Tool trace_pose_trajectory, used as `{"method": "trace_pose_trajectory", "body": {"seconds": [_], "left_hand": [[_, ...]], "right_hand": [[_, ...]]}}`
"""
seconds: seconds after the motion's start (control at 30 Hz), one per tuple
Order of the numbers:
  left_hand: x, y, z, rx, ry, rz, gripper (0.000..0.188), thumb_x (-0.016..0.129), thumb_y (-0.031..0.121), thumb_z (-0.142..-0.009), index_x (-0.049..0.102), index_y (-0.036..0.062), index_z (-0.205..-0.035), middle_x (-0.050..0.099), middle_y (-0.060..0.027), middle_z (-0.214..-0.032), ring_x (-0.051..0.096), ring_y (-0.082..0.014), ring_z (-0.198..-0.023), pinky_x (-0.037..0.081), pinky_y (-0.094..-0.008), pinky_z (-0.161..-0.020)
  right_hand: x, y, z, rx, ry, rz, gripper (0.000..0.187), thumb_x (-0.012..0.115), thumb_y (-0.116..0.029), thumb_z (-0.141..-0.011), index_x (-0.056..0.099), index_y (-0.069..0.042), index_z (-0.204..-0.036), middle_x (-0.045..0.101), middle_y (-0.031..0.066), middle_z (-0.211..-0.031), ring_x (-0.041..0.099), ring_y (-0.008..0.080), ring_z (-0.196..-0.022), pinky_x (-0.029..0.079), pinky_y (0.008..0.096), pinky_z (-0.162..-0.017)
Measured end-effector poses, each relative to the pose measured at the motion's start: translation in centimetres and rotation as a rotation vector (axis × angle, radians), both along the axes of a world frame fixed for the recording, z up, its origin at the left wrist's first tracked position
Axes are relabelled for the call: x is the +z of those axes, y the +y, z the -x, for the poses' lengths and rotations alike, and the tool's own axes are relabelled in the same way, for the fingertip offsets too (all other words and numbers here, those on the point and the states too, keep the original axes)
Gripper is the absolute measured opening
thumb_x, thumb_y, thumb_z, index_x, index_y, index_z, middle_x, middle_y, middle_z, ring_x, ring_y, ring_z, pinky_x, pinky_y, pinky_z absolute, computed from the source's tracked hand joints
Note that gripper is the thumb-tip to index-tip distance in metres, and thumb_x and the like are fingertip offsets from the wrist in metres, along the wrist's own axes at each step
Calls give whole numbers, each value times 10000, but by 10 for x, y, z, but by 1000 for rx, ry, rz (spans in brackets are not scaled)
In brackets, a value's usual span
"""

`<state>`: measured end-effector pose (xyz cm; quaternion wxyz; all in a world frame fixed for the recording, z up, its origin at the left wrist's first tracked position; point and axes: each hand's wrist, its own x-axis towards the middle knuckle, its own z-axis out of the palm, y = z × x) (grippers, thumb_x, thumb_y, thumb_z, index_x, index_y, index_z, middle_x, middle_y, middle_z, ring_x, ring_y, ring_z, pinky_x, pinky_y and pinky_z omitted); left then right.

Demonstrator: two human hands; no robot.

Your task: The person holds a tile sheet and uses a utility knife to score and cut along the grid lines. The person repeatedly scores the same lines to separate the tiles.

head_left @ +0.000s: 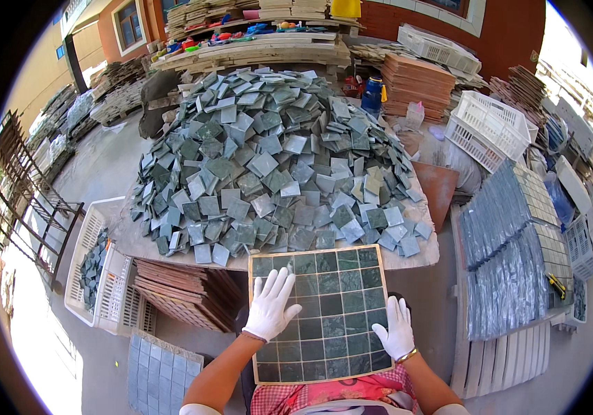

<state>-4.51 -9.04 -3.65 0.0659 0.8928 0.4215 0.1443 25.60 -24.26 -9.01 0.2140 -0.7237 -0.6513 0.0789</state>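
A shallow wooden-edged tray (383, 266) lies in front of me, its grid filled with rows of square dark green stone tiles (333, 304). My left hand (271, 304), in a white glove, rests flat on the tiles near the tray's left side, fingers spread. At the right edge of the tray is my right hand (396, 328), also gloved in white, its fingers stretched out and the thumb apart. Neither hand holds anything that I can see. Just beyond the tray, a large heap of loose green-grey tiles (263, 164) covers the table (421, 245).
White crates (94, 259) with tiles stand at the left, beside stacked brown boards (182, 290). A tiled sheet (161, 370) lies low at the left. Stacked tile sheets (511, 252) sit on a pallet at the right. Behind are a blue jug (372, 95) and white crates (493, 128).
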Motion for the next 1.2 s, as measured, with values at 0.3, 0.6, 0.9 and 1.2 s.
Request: {"method": "trace_pose_trajectory", "body": {"seconds": [0.3, 0.6, 0.9, 1.2], "left_hand": [[-8, -75, -80, -210, 41, 44, 751, 611, 505, -806, 439, 27, -1359, 416, -166, -1417, 368, -324, -1320, 238, -555, -1080], [-11, -111, -41, -444, 24, 144, 693, 526, 545, -842, 466, 84, -1355, 458, -112, -1396, 413, -290, -1286, 250, -530, -1070], [-59, -134, 122, 598, -68, 259, 692, 539, 379, -896, 339, -24, -1421, 303, -236, -1490, 259, -415, -1382, 170, -529, -1132], [-96, -195, 150, 841, -313, 464, 543, 497, 189, -916, 380, -55, -1386, 357, -247, -1461, 353, -375, -1350, 288, -397, -1110]], "right_hand": [[5, 5, -4, -359, 1053, -278, 354, 418, -160, -999, 535, 60, -1251, 636, 183, -1156, 595, 238, -1109, 397, 322, -1012], [-11, -18, -28, -373, 1241, -220, 331, 457, -119, -974, 550, 76, -1225, 648, 166, -1132, 592, 220, -1096, 402, 334, -1010], [-5, -36, -11, -151, 430, -199, 417, 548, -121, -902, 510, 16, -1294, 581, 224, -1228, 528, 347, -1194, 373, 400, -1051], [35, -64, 0, 148, 10, 409, 1226, 822, -546, -565, 217, 54, -1446, 245, 224, -1507, 161, 418, -1412, 150, 516, -1148]]}}
